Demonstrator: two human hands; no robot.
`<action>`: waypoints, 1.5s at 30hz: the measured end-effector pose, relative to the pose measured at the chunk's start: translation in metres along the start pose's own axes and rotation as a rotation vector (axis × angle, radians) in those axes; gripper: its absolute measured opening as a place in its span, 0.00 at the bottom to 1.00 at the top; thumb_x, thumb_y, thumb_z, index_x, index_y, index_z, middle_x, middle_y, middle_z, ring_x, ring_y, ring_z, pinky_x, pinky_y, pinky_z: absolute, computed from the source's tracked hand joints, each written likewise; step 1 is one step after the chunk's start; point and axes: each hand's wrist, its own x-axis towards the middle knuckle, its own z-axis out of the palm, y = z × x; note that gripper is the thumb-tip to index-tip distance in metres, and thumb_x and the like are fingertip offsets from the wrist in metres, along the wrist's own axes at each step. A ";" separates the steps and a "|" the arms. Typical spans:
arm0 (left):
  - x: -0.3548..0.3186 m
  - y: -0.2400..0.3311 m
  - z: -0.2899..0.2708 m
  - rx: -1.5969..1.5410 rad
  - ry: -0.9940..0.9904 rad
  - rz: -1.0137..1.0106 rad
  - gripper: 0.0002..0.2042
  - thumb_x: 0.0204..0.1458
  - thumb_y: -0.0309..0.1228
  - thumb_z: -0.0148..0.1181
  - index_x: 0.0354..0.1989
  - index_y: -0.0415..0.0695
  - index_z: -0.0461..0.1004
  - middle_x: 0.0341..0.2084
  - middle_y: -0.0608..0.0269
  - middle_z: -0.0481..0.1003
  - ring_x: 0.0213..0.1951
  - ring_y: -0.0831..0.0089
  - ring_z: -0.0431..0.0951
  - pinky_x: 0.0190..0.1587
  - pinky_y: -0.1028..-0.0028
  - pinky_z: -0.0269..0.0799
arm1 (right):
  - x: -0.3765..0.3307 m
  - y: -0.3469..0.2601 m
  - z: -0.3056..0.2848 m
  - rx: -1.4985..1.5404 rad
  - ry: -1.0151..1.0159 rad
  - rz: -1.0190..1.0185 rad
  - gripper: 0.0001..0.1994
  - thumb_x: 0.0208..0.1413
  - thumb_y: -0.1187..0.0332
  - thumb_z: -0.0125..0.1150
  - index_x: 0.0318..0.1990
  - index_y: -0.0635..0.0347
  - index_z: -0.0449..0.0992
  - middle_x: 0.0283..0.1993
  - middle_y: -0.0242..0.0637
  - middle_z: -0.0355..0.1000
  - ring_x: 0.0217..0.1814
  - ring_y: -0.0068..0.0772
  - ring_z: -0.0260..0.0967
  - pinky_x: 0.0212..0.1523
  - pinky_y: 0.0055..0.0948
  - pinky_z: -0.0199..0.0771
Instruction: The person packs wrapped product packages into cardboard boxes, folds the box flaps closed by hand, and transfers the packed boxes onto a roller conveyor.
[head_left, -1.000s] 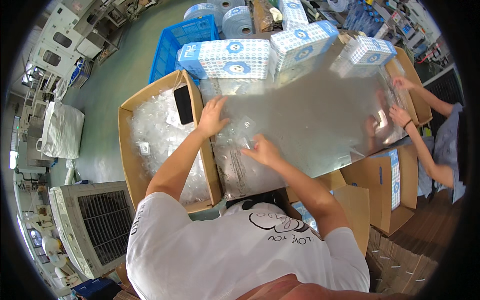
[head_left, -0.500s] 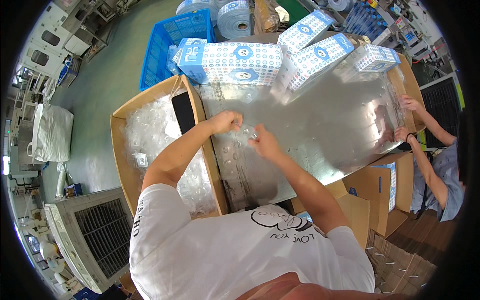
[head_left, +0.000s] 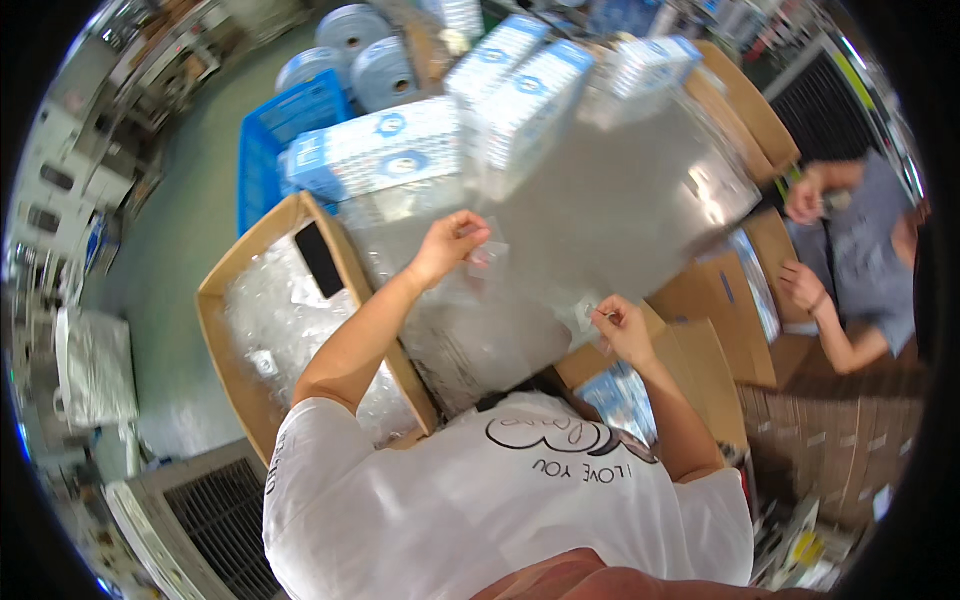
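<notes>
Over the metal surface (head_left: 625, 205), the left hand (head_left: 470, 236) is pinching a clear plastic piece (head_left: 489, 259), probably by its edge because it is thin. At four o'clock from it, the right hand (head_left: 604, 314) is gripping a second clear piece (head_left: 584, 311) between thumb and fingers, though blur is hiding its shape. At nine o'clock, an open carton (head_left: 222, 350) is holding loose clear pieces (head_left: 265, 310), likely for easy reach. Patterned boxes (head_left: 390, 150) are standing toward twelve o'clock, presumably leaving the hands room.
</notes>
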 end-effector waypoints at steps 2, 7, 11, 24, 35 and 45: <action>0.000 -0.003 0.074 0.016 -0.119 0.003 0.07 0.57 0.29 0.58 0.39 0.39 0.72 0.30 0.65 0.74 0.28 0.78 0.77 0.31 0.74 0.79 | -0.046 0.009 -0.030 0.101 0.100 0.007 0.06 0.55 0.72 0.63 0.30 0.58 0.72 0.22 0.23 0.68 0.22 0.12 0.63 0.23 0.20 0.63; 0.024 -0.097 0.224 0.208 -0.437 -0.044 0.13 0.60 0.31 0.56 0.50 0.39 0.71 0.38 0.62 0.74 0.35 0.72 0.78 0.35 0.72 0.79 | -0.132 0.027 -0.080 -0.301 0.361 0.082 0.04 0.52 0.72 0.64 0.34 0.60 0.75 0.26 0.34 0.73 0.27 0.25 0.70 0.27 0.25 0.69; -0.005 -0.098 0.312 0.389 -0.617 -0.338 0.18 0.61 0.36 0.53 0.54 0.37 0.71 0.44 0.57 0.76 0.41 0.71 0.76 0.44 0.69 0.70 | -0.193 0.090 -0.100 -0.540 0.496 0.005 0.10 0.50 0.74 0.62 0.42 0.61 0.79 0.35 0.45 0.77 0.32 0.41 0.74 0.36 0.34 0.76; 0.114 -0.009 0.091 0.427 0.060 0.104 0.13 0.60 0.36 0.53 0.33 0.38 0.77 0.25 0.63 0.79 0.24 0.76 0.79 0.25 0.74 0.71 | -0.169 0.062 -0.077 -0.384 0.436 0.142 0.07 0.54 0.71 0.62 0.31 0.66 0.80 0.22 0.38 0.75 0.23 0.22 0.71 0.28 0.25 0.71; 0.261 0.089 -0.055 1.075 0.651 0.663 0.25 0.43 0.37 0.66 0.50 0.42 0.69 0.51 0.49 0.66 0.55 0.50 0.64 0.56 0.57 0.61 | -0.049 -0.029 0.042 -0.425 0.091 -0.063 0.08 0.54 0.64 0.61 0.38 0.56 0.80 0.33 0.42 0.77 0.32 0.44 0.75 0.33 0.34 0.75; 0.298 0.082 0.012 1.174 0.625 0.114 0.45 0.40 0.50 0.62 0.68 0.51 0.52 0.65 0.37 0.48 0.59 0.42 0.62 0.55 0.48 0.64 | -0.043 -0.055 0.059 -0.333 -0.209 0.009 0.11 0.53 0.67 0.61 0.45 0.55 0.78 0.33 0.42 0.77 0.34 0.42 0.76 0.33 0.34 0.75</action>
